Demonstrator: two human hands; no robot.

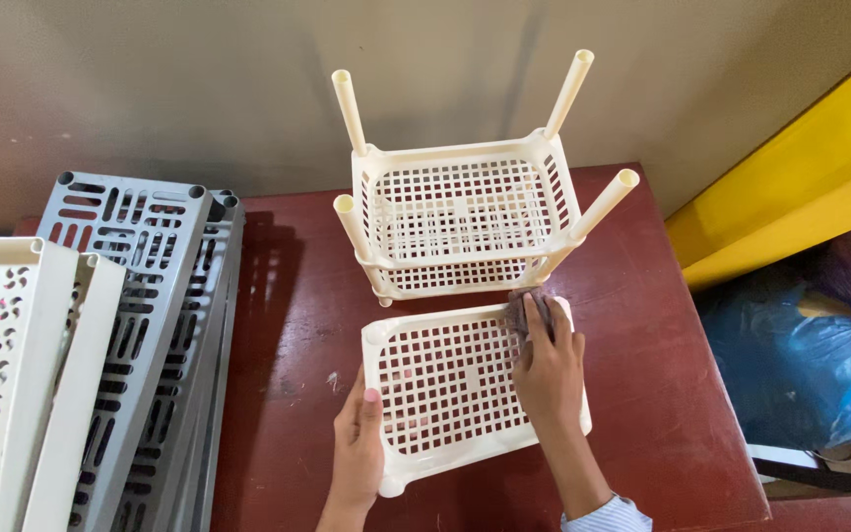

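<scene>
A dark red counter is seen against a plain wall. At its left, leaning panels are stacked: two grey slotted shelf trays at least can be counted, and two white perforated ones lie over them nearer the left edge. At the far middle of the counter, one cream lattice shelf unit is stood with four round posts pointing upward. Just near of it, one loose cream lattice tray is laid flat, its far edge close beside the unit's base. To the right, off the counter, one blue plastic bag is seen beside a yellow surface. The tray's near left edge is gripped by the left hand, thumb on top. The right hand is laid over the tray's right side, fingers pressed flat on one small grey-brown cloth at the far right corner.
</scene>
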